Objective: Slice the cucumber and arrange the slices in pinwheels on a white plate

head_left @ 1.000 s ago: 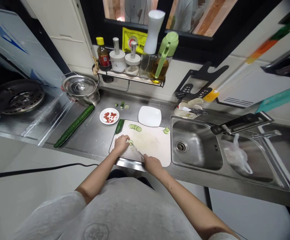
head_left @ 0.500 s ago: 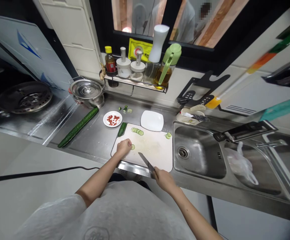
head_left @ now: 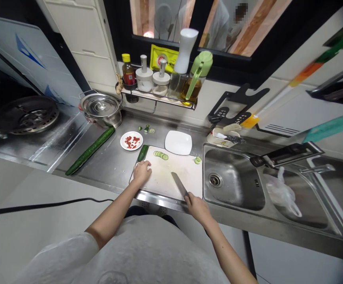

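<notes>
My left hand rests curled at the left edge of the white cutting board; whatever its fingers hold is hidden. My right hand grips the handle of a knife, whose blade lies over the board's near right part. A row of cucumber slices lies at the board's far side, and a few more slices sit at its far right corner. A cut cucumber piece lies at the board's far left corner.
On the steel counter lie a whole cucumber, a small dish of red bits, a white square plate and a lidded pot. The sink is to the right. A rack of bottles hangs behind.
My right hand drew the knife away from the slice towards the board's near right. My left hand slid to the board's left edge, and the slice beside it is no longer visible.
</notes>
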Tool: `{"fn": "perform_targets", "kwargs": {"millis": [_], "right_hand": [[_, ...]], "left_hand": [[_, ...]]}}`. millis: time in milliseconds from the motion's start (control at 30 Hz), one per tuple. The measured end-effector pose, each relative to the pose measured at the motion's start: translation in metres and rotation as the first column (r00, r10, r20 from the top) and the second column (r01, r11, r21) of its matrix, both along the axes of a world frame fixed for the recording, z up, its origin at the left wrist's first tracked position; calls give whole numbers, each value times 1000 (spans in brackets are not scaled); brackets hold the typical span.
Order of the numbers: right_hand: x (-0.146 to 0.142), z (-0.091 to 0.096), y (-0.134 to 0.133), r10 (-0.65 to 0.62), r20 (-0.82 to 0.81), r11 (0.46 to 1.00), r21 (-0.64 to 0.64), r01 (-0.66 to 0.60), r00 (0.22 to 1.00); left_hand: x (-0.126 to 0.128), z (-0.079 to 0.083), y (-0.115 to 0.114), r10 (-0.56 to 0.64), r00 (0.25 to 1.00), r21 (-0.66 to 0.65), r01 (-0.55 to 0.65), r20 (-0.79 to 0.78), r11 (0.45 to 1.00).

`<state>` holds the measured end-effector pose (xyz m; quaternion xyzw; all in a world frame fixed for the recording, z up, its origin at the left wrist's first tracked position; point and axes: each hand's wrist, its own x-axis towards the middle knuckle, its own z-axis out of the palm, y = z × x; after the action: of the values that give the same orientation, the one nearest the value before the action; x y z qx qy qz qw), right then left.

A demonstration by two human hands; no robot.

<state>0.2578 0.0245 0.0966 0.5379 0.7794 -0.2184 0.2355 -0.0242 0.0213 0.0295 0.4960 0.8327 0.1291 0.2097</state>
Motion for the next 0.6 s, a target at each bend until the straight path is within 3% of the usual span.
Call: {"fn": "perform_targets", "kwargs": {"millis": [133,267,600], "right_hand": [[5,4,1,-32,-3,999,25,32,999],[11,4,-3,-58,5,998,36,58,998],[32,-4,-13,-144,-16,989,33,145,989]], "left_hand": [[22,0,42,-34,998,55,31,60,998],[35,-3,76,-9,1000,32,8,24,999],[39,-12,96,-58,997,26,59,-43,998]]}}
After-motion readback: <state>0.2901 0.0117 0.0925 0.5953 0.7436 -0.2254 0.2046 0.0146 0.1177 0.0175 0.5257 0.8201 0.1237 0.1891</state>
